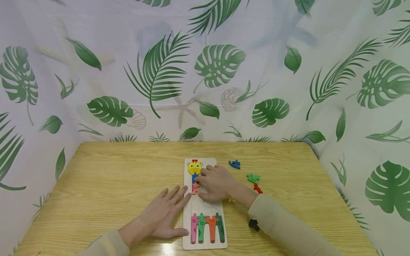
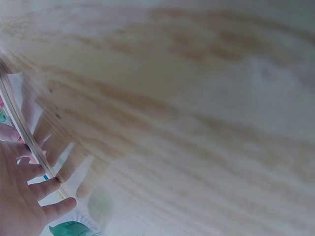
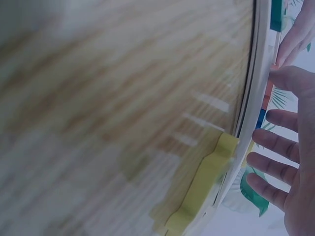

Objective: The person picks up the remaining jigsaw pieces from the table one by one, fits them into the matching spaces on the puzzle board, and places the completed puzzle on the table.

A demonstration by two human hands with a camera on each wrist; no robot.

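Note:
A pale giraffe puzzle board [image 1: 205, 244] lies on the table, long side pointing away. My right hand [image 1: 217, 181] is over its upper part, index fingertip at a blue neck piece [image 1: 194, 176] and thumb beside a salmon-pink piece [image 1: 195, 188]. In the right wrist view its fingers [image 3: 278, 145] are spread and fairly straight. My left hand [image 1: 164, 213] lies along the board's left edge, fingers extended and fingertips at the rim. A yellow giraffe head [image 1: 194, 168] tops the column. Pink [image 1: 193, 227], green [image 1: 200, 227], orange [image 1: 211, 229] and dark green [image 1: 220, 229] leg pieces stand at the bottom.
Right of the board lie loose pieces: blue [image 1: 235, 164], green [image 1: 253, 178] and red [image 1: 257, 188]. A yellow piece [image 3: 204, 182] lies close to the board. A black object [image 1: 254, 224] is partly under the right sleeve. A leaf-print curtain [image 1: 205, 89] hangs behind the wooden table [image 1: 128, 167].

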